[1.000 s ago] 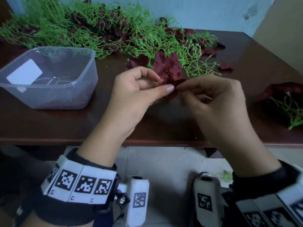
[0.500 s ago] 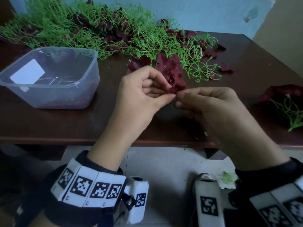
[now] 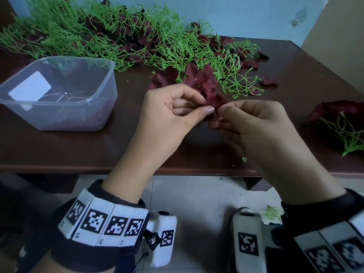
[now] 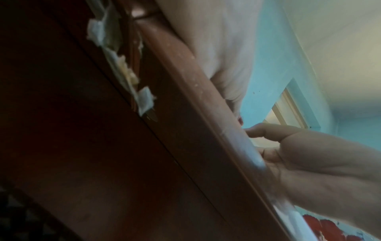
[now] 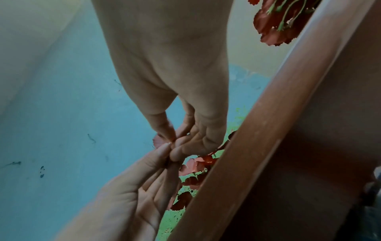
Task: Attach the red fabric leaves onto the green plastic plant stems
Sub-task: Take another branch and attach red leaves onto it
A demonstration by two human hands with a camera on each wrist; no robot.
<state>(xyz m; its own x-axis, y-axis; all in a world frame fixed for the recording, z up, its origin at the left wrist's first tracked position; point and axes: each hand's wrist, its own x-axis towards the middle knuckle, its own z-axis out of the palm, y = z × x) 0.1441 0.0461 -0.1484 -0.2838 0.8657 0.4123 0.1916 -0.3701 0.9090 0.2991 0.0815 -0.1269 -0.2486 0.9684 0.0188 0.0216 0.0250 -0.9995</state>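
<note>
Red fabric leaf (image 3: 215,100) pinched between left hand (image 3: 173,113) and right hand (image 3: 254,123), fingertips of both clamped on it, above table (image 3: 98,150) front edge. Stem hidden; long axis indeterminate. Both hands equally near.

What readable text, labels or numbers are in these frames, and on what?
No readable words or numbers in any view.
White rectangular label on the clear plastic tub: blank from this side.
Small marks under the black-and-white square marker codes on the left wristband: too small to read.
Marker codes on the two white wrist camera housings: patterns only, no text.
Both wrist views: no text.
</note>
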